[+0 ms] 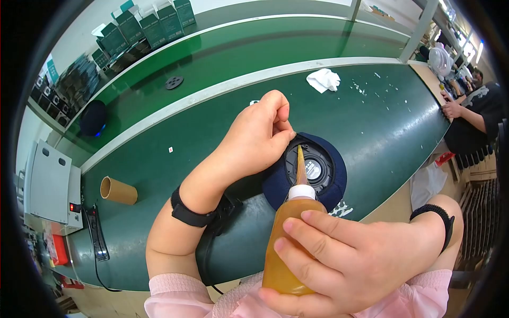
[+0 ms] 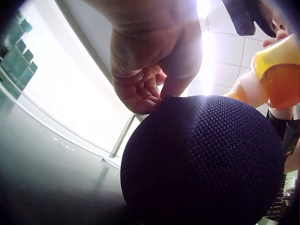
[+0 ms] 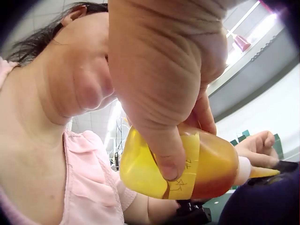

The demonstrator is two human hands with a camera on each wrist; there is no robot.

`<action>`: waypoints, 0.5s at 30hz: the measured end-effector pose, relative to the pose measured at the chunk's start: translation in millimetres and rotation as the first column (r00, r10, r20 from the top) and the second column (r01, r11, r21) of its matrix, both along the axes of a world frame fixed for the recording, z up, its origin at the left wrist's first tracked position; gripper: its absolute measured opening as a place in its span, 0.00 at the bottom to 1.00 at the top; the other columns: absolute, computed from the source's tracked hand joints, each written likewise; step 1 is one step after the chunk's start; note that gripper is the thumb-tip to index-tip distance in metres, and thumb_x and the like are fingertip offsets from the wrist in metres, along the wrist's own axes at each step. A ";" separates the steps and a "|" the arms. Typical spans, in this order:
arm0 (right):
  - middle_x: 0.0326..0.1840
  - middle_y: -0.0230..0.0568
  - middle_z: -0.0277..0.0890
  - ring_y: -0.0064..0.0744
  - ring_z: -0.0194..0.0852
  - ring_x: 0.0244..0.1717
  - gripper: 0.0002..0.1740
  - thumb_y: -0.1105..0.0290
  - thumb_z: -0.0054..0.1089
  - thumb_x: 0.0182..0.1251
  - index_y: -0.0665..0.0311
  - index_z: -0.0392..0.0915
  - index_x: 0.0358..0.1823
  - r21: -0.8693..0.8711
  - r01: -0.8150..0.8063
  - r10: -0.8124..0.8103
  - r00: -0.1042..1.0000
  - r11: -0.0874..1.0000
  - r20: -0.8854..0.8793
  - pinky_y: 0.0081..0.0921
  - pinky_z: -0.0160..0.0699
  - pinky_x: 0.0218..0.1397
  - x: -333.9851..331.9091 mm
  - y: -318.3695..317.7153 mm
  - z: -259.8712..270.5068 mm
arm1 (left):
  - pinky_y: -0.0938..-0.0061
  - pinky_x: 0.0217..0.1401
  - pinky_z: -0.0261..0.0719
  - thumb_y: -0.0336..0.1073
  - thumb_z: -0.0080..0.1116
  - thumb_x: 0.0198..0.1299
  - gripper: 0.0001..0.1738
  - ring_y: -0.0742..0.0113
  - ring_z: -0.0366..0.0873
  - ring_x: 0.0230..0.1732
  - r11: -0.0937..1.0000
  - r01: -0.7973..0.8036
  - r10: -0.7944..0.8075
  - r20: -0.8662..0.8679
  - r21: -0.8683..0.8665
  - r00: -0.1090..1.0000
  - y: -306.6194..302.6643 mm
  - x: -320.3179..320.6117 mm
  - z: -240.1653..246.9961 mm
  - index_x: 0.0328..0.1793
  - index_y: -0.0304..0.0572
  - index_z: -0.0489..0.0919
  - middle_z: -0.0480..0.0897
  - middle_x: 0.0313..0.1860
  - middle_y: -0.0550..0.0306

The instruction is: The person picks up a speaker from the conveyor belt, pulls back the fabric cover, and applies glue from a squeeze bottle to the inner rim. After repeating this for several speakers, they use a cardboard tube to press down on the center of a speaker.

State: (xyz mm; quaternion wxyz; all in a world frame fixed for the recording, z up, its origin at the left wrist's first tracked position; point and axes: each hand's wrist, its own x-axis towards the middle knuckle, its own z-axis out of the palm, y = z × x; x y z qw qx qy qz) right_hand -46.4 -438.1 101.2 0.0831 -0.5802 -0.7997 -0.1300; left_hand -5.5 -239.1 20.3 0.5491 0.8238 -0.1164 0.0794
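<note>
A round speaker (image 1: 335,168) covered in dark blue fabric tilts over the table, its black inner side and central disc facing up. My left hand (image 1: 257,132) pinches the fabric edge at its rim; in the left wrist view, thumb and fingertips meet at the top of the woven cover (image 2: 201,159). My right hand (image 1: 350,254) grips a squeeze bottle (image 1: 281,257) of amber liquid. The bottle's tapered nozzle (image 1: 301,164) points at the inside of the rim, close to the left fingertips. In the right wrist view, a yellow label (image 3: 190,164) with handwriting wraps the bottle under my thumb.
A cardboard tube (image 1: 119,191) lies on the green table at left, near a grey machine (image 1: 50,180). Crumpled white tissue (image 1: 323,80) lies at the back. Behind the ledge are a black disc (image 1: 174,82), another round speaker (image 1: 93,117) and green boxes (image 1: 154,27). Another person sits at far right.
</note>
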 end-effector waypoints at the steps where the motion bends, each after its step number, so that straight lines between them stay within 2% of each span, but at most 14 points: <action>1: 0.43 0.46 0.73 0.41 0.77 0.43 0.21 0.65 0.51 0.59 0.46 0.71 0.56 0.046 0.010 -0.011 1.000 0.999 0.009 0.34 0.81 0.47 -0.2 0.6 -0.2 | 0.80 0.38 0.74 0.18 0.53 0.52 0.16 0.77 0.73 0.32 1.000 0.000 0.000 0.001 0.000 1.000 0.1 0.3 -0.3 0.34 0.41 0.58 0.71 0.27 0.59; 5: 0.46 0.47 0.73 0.43 0.77 0.43 0.21 0.63 0.54 0.59 0.47 0.72 0.56 0.038 0.012 -0.012 1.000 0.999 -0.002 0.34 0.80 0.48 -1.1 -0.3 -8.7 | 0.80 0.37 0.74 0.18 0.53 0.52 0.16 0.77 0.73 0.32 1.000 -0.002 0.002 -0.009 0.006 1.000 -0.1 0.6 0.5 0.34 0.41 0.58 0.71 0.27 0.60; 7: 0.43 0.50 0.72 0.49 0.71 0.46 0.20 0.62 0.54 0.54 0.50 0.68 0.51 0.395 0.095 -0.083 0.995 0.914 -0.048 0.39 0.74 0.53 -6.7 9.5 -30.8 | 0.80 0.37 0.74 0.18 0.53 0.52 0.15 0.77 0.73 0.32 1.000 -0.002 0.002 0.005 0.011 1.000 0.2 0.4 -0.2 0.34 0.41 0.58 0.70 0.27 0.60; 8: 0.43 0.50 0.72 0.49 0.71 0.46 0.20 0.62 0.54 0.54 0.50 0.68 0.51 0.396 0.095 -0.083 0.995 0.913 -0.048 0.39 0.74 0.53 -3.9 0.0 -26.8 | 0.80 0.37 0.74 0.18 0.53 0.52 0.15 0.77 0.73 0.32 1.000 -0.002 0.002 0.006 0.011 1.000 0.3 0.4 -0.1 0.34 0.41 0.58 0.70 0.27 0.60; 9: 0.44 0.52 0.73 0.50 0.74 0.46 0.20 0.62 0.50 0.58 0.54 0.68 0.54 0.196 0.039 -0.027 0.998 0.980 -0.065 0.39 0.75 0.52 2.5 -6.2 -7.2 | 0.80 0.37 0.74 0.18 0.53 0.52 0.15 0.77 0.73 0.32 1.000 -0.001 0.001 0.003 0.012 1.000 0.3 0.4 0.0 0.34 0.41 0.58 0.70 0.27 0.60; 10: 0.45 0.54 0.75 0.52 0.77 0.45 0.21 0.63 0.47 0.61 0.57 0.68 0.56 -0.010 -0.026 0.025 0.995 1.000 -0.094 0.39 0.76 0.51 5.9 -9.8 3.5 | 0.80 0.37 0.74 0.18 0.53 0.52 0.15 0.77 0.73 0.32 1.000 -0.001 0.001 0.000 0.013 1.000 0.2 0.6 0.0 0.34 0.41 0.58 0.70 0.27 0.60; 11: 0.45 0.54 0.75 0.52 0.77 0.45 0.21 0.63 0.47 0.61 0.57 0.68 0.56 -0.010 -0.026 0.025 0.995 1.000 -0.093 0.39 0.76 0.51 4.4 -7.3 -6.8 | 0.80 0.37 0.74 0.18 0.53 0.52 0.15 0.77 0.73 0.32 1.000 -0.001 0.001 0.001 0.014 1.000 0.1 0.9 -0.2 0.34 0.41 0.58 0.70 0.27 0.60; 12: 0.44 0.52 0.73 0.51 0.74 0.45 0.19 0.62 0.49 0.58 0.54 0.69 0.53 0.238 0.027 -0.006 0.996 0.971 -0.088 0.39 0.75 0.52 1.7 0.9 -23.2 | 0.80 0.37 0.74 0.18 0.53 0.52 0.15 0.77 0.73 0.32 1.000 0.001 -0.001 0.001 0.011 1.000 0.3 1.1 -0.6 0.34 0.41 0.58 0.70 0.27 0.60; 13: 0.44 0.51 0.71 0.49 0.72 0.46 0.17 0.62 0.52 0.55 0.50 0.69 0.49 0.471 0.076 -0.037 0.995 0.879 -0.090 0.40 0.74 0.53 -0.4 5.3 -31.9 | 0.80 0.37 0.74 0.18 0.53 0.52 0.16 0.78 0.73 0.32 1.000 0.002 -0.002 0.001 0.008 1.000 0.8 0.6 -0.9 0.34 0.41 0.58 0.70 0.27 0.60; 14: 0.44 0.51 0.71 0.49 0.72 0.46 0.17 0.62 0.52 0.55 0.50 0.69 0.49 0.471 0.073 -0.035 0.995 0.879 -0.088 0.40 0.74 0.53 0.7 -1.7 -29.3 | 0.80 0.37 0.74 0.18 0.53 0.52 0.16 0.78 0.73 0.32 1.000 0.000 0.000 0.004 0.008 1.000 0.8 0.7 -0.9 0.34 0.41 0.58 0.70 0.27 0.60; 15: 0.46 0.51 0.72 0.48 0.74 0.45 0.19 0.61 0.55 0.57 0.48 0.71 0.52 0.371 0.100 -0.043 0.986 0.923 -0.159 0.37 0.77 0.51 3.5 -8.2 -16.5 | 0.80 0.37 0.74 0.18 0.53 0.52 0.16 0.78 0.73 0.32 1.000 0.002 -0.002 0.002 -0.001 1.000 0.7 0.7 -0.9 0.34 0.41 0.58 0.71 0.27 0.60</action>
